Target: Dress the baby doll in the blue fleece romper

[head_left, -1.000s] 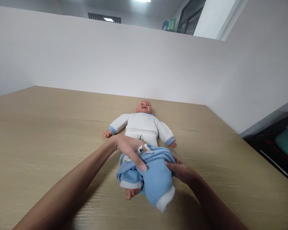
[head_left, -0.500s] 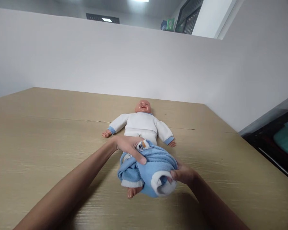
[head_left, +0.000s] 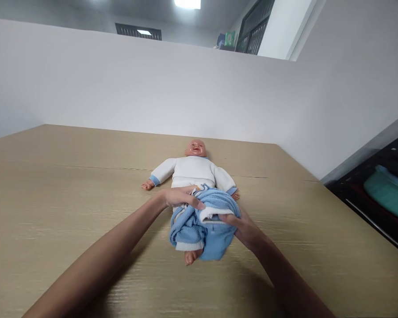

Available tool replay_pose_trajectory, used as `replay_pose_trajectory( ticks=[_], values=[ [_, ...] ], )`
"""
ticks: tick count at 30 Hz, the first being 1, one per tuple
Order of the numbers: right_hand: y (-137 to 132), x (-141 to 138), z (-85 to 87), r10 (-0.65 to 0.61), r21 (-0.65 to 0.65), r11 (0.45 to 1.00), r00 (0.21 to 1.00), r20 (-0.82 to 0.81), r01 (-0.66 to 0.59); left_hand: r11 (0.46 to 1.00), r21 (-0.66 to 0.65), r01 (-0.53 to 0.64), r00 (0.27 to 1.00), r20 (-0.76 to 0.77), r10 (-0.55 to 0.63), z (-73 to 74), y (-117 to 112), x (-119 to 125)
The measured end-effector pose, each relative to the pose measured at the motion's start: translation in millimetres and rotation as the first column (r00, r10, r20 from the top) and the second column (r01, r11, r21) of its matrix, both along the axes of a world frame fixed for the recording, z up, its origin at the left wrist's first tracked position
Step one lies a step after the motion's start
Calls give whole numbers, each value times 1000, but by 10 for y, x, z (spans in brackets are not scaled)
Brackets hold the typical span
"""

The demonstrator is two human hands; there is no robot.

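Blue trousers (head_left: 207, 232), rumpled, fuzzy and white-cuffed, are gripped in both hands (head_left: 179, 197) (head_left: 247, 228).

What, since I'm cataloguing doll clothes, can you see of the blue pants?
The blue pants look like terry cloth, with white cuffs and a patterned patch up top. They are bunched at the legs of the baby doll, one foot poking from a cuff; the other cuff is turned up, the right hand at its opening. The left hand grips the top.
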State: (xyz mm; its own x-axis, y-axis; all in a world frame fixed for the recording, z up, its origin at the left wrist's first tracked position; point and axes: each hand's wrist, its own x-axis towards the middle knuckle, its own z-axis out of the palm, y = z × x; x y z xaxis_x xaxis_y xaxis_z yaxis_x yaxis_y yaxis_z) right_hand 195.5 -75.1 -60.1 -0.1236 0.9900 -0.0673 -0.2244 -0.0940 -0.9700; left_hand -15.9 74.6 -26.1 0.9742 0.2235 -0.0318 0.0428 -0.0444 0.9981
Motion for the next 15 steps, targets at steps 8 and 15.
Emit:
replay_pose_trajectory(
  ticks=[8,15],
  values=[
    [-584,-639,9,-479,-14,862,824,303,507,953,224,204,972,-162,-170,211,-126,108],
    [-1032,-825,-610,-462,18,843,706,537,538,746,580,327,882,-470,-22,373,-273,22]
  ],
)
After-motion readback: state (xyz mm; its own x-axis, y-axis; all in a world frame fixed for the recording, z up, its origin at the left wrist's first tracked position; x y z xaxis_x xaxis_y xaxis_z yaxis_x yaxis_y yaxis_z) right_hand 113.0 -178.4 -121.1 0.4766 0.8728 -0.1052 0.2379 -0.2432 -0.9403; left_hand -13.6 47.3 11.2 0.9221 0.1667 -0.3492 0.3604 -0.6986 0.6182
